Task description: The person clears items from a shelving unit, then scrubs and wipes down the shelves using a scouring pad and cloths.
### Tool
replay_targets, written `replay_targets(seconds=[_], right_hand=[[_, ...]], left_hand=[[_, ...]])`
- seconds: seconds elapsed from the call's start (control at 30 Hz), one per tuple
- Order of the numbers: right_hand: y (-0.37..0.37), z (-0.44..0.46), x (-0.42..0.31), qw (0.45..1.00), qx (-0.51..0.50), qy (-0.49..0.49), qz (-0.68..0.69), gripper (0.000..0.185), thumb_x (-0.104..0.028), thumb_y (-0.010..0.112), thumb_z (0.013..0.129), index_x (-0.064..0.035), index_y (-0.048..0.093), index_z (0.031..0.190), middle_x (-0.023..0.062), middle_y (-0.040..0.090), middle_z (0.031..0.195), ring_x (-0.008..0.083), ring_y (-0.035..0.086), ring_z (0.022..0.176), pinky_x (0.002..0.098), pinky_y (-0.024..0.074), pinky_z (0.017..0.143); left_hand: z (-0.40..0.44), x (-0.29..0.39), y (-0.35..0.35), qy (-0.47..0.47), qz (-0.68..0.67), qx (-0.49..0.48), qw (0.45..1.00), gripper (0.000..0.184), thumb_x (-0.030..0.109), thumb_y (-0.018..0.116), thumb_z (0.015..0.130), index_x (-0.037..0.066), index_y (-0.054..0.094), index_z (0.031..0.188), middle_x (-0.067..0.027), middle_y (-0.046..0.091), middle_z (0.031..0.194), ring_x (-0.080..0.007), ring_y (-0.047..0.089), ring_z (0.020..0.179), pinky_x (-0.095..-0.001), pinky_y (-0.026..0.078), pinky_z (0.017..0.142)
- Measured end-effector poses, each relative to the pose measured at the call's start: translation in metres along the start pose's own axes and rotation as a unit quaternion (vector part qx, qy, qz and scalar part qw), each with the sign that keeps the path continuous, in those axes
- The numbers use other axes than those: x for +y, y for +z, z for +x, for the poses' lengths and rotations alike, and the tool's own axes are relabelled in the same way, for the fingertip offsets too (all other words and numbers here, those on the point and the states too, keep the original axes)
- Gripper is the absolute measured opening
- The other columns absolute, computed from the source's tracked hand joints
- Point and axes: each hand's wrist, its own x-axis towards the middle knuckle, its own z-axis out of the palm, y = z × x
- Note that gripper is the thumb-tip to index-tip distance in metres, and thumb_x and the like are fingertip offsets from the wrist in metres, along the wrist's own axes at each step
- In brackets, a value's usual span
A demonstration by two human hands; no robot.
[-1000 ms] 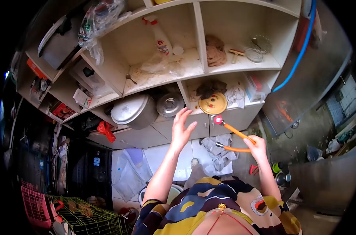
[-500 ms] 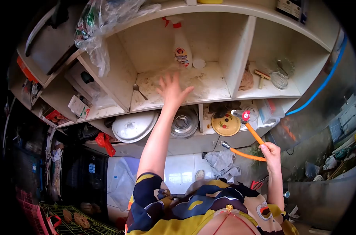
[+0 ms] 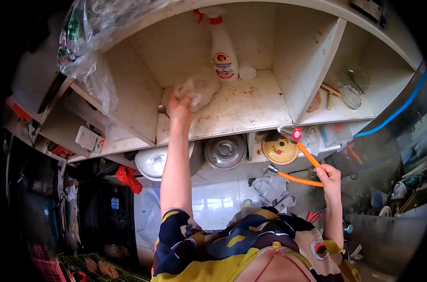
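My left hand (image 3: 179, 107) is inside the middle shelf compartment, its fingers closed on a crumpled clear plastic bag (image 3: 201, 90). A small metal spoon (image 3: 162, 110) lies just left of that hand, partly hidden by it. Behind the bag stands a white spray bottle (image 3: 223, 51) with a red trigger, and a small white round lid or cap (image 3: 247, 72) is beside it. My right hand (image 3: 329, 176) grips an orange hose (image 3: 309, 156) in a bent loop. One end carries a red-and-silver regulator (image 3: 295, 134); a metal fitting (image 3: 272, 168) is on the other.
The shelf floor (image 3: 241, 110) is stained. Below it are a metal pot lid (image 3: 225, 149), a large white lid (image 3: 150, 162) and a yellow lid (image 3: 280, 149). The right compartment holds a glass dish (image 3: 351, 97). Plastic bags (image 3: 89, 61) hang at upper left.
My left hand has moved left and closed from spread fingers onto the plastic bag, which is now bunched up. The view has shifted closer to the shelf. My right hand still holds the hose.
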Motion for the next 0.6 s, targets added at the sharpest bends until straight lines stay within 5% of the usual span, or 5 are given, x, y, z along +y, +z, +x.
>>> replay_targets(seconds=[0.13,0.23,0.37,0.47,0.6], right_hand=[[-0.015,0.008,0.005,1.000,-0.017,-0.013,0.001,0.018,-0.015,0.065,0.084,0.0037,0.066,0.083,-0.0013,0.057,0.068,0.0054,0.046,0.065,0.0227,0.0362,0.059],[-0.028,0.016,0.008,0.999,-0.036,-0.015,0.001,0.019,-0.015,0.065,0.084,0.0042,0.066,0.084,-0.0003,0.059,0.071,0.0059,0.048,0.066,0.0226,0.0384,0.061],[-0.040,0.022,0.014,0.996,-0.082,0.002,0.019,0.019,-0.011,0.061,0.086,0.0039,0.065,0.097,-0.0003,0.059,0.073,0.0056,0.048,0.068,0.0217,0.0383,0.062],[-0.041,0.020,-0.003,0.991,-0.106,0.011,0.082,0.027,-0.009,0.057,0.087,0.0030,0.060,0.112,-0.0032,0.048,0.066,0.0054,0.042,0.061,0.0203,0.0335,0.056],[-0.052,0.020,0.012,0.985,-0.157,-0.011,0.069,0.033,-0.009,0.057,0.087,0.0020,0.057,0.118,-0.0016,0.050,0.067,0.0057,0.044,0.062,0.0201,0.0348,0.058]], left_hand=[[-0.016,0.016,-0.004,-0.001,-0.174,0.071,0.982,0.047,-0.011,0.048,0.081,0.006,0.046,0.125,-0.0106,0.059,0.113,-0.0238,0.061,0.098,-0.0367,0.052,0.085],[-0.033,0.018,0.003,-0.026,-0.182,0.020,0.983,0.045,-0.009,0.050,0.082,0.006,0.046,0.124,-0.0099,0.058,0.114,-0.0228,0.060,0.100,-0.0373,0.054,0.082],[-0.073,0.013,0.037,-0.042,-0.215,0.071,0.973,0.045,-0.008,0.053,0.081,0.006,0.046,0.124,-0.0081,0.059,0.112,-0.0228,0.060,0.099,-0.0358,0.055,0.079],[-0.115,0.009,0.077,-0.040,-0.128,0.066,0.989,0.044,-0.007,0.052,0.081,0.003,0.046,0.123,-0.0093,0.057,0.113,-0.0198,0.059,0.099,-0.0335,0.053,0.081],[-0.166,0.000,0.106,0.038,0.044,0.090,0.994,0.043,-0.009,0.044,0.074,-0.001,0.049,0.117,-0.0087,0.056,0.109,-0.0149,0.056,0.092,-0.0240,0.045,0.080]])
